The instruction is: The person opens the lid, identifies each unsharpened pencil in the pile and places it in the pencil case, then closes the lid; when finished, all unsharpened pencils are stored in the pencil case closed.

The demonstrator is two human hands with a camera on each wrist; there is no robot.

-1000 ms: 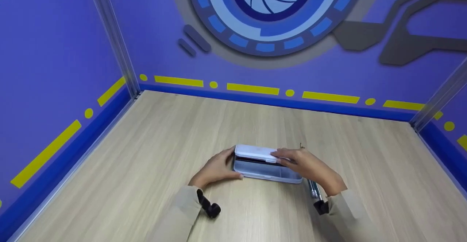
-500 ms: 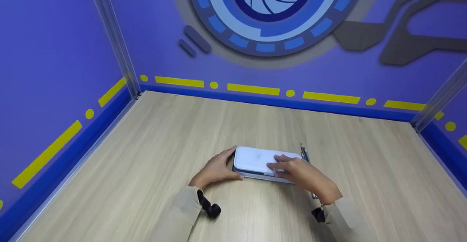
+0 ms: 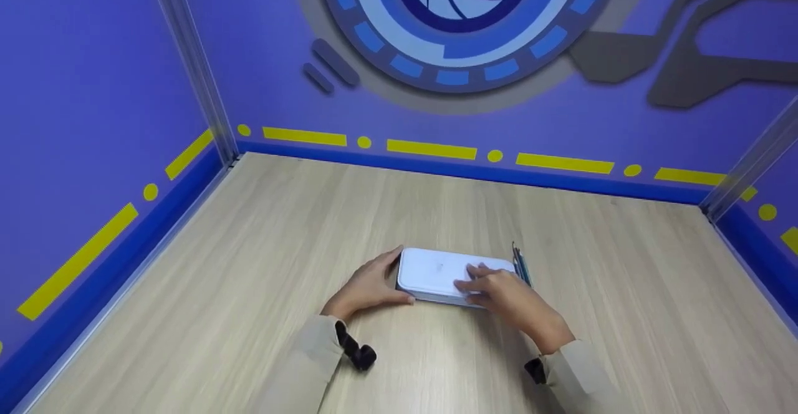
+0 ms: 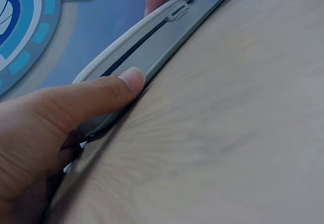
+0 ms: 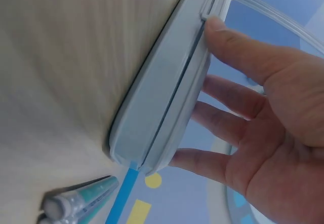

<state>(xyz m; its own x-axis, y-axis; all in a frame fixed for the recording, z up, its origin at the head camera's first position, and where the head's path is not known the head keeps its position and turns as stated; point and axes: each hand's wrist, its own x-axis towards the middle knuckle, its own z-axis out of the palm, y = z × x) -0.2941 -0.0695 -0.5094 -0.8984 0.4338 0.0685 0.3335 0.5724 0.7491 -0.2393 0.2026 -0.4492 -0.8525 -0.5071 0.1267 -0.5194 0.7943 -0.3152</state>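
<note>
A white pencil case (image 3: 430, 270) lies on the wooden table with its lid down. Dark seams run between lid and base in both wrist views, and a small clasp (image 4: 177, 12) sits on its front side. My left hand (image 3: 368, 286) grips the left end, its thumb on the front wall and fingers round the back, mostly hidden. Spread over the lid's right half, the fingers of my right hand (image 3: 511, 302) press on the top. Its thumb (image 5: 217, 36) touches the lid's front edge beside the clasp. Teal pens (image 3: 522, 264) lie just right of the case, partly behind the right hand.
The light wooden table (image 3: 299, 227) extends around the case on all sides. Blue-purple panels (image 3: 436, 115) with yellow dashes stand along its back and sides, joined by metal corner posts (image 3: 193, 58). A black strap piece (image 3: 358, 355) hangs at my left wrist.
The lid has swung down from partly raised to lying over the base, with my right hand moving on it toward the front. My left hand has stayed at the left end.
</note>
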